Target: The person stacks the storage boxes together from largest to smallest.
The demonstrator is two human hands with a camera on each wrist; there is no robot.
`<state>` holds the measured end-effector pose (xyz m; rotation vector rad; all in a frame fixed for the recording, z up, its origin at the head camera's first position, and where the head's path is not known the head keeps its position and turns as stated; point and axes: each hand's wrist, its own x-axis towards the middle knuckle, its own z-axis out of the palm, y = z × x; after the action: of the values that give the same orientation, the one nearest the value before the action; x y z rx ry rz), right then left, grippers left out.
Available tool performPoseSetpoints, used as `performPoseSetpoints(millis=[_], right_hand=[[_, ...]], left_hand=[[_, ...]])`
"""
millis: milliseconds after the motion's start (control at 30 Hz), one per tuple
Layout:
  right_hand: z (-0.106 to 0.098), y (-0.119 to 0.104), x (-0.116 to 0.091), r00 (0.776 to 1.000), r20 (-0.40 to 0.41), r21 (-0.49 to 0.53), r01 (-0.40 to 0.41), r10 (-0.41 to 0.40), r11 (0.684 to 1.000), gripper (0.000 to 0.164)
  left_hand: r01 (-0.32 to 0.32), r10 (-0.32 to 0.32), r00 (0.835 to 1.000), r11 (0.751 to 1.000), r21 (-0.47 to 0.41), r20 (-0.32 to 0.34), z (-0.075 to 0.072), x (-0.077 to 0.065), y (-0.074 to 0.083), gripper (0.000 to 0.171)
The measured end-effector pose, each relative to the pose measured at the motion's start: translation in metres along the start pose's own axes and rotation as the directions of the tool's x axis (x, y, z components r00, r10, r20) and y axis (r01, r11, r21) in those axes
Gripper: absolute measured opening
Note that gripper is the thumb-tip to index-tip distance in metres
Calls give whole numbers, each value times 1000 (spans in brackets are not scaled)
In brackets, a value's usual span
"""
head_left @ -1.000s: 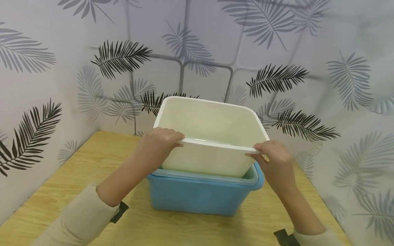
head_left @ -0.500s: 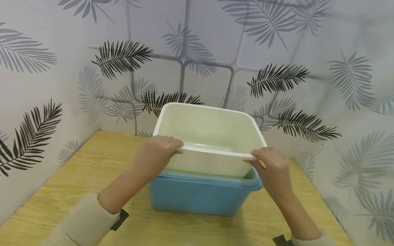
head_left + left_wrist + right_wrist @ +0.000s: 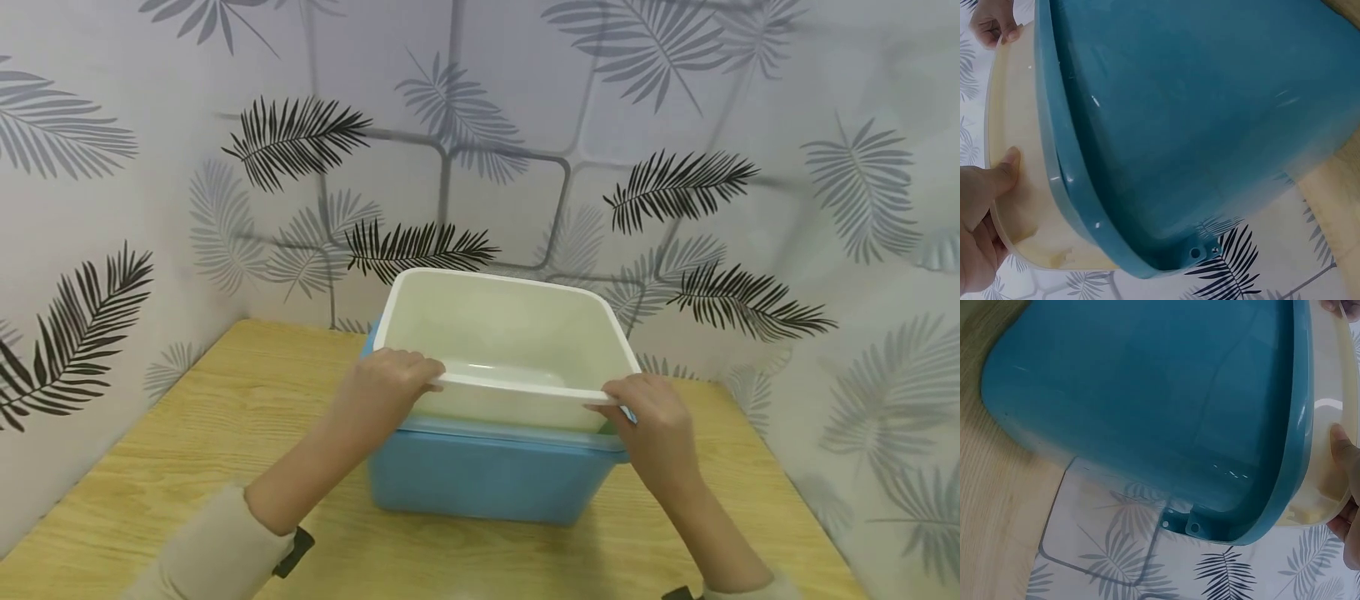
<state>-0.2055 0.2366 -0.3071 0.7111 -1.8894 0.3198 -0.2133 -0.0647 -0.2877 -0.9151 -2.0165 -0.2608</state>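
A white rectangular plastic basin (image 3: 510,406) sits partly down inside a larger blue plastic tub (image 3: 487,477), its rim standing above the tub's. My left hand (image 3: 392,385) pinches the near rim at the left, and my right hand (image 3: 654,427) grips the same rim near the right corner. In the left wrist view the left thumb (image 3: 1009,170) lies on the basin's outer wall. The right wrist view has the right thumb (image 3: 1339,442) pressed there likewise. A paler blue rim (image 3: 510,433) shows just within the tub's own. The basin's inside holds nothing visible.
The tub stands on a light wood-grain table (image 3: 247,400). Behind and on both sides rise walls with a leaf-patterned covering (image 3: 510,108). Small holed lugs (image 3: 1196,251) stick out under the tub's rim.
Both hands have lowered the white basin further into the blue tub, so less of its front wall shows above the tub. The tub has stayed about in place.
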Motion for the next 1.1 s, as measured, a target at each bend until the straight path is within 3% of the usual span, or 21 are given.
performPoseSetpoints(millis=[300,733,933,1100], right_hand=[[4,0,-8,1000,20,26,-23,22,999,44],[8,-1,-19,998,50,43,-47,44,998,45],[7,-2,-20,997,74,36,-28,25,999,24],[5,1,-20,993,122,33,-11,7,999,23]], left_hand=[[-2,2,1000,1000,2,-9,9,-9,0,16],[28,-27,999,999,-21,43,17,-19,1,13],[46,-44,997,999,-26,59,20,-22,2,12],[60,-58,996,998,-27,69,21,-23,3,12]])
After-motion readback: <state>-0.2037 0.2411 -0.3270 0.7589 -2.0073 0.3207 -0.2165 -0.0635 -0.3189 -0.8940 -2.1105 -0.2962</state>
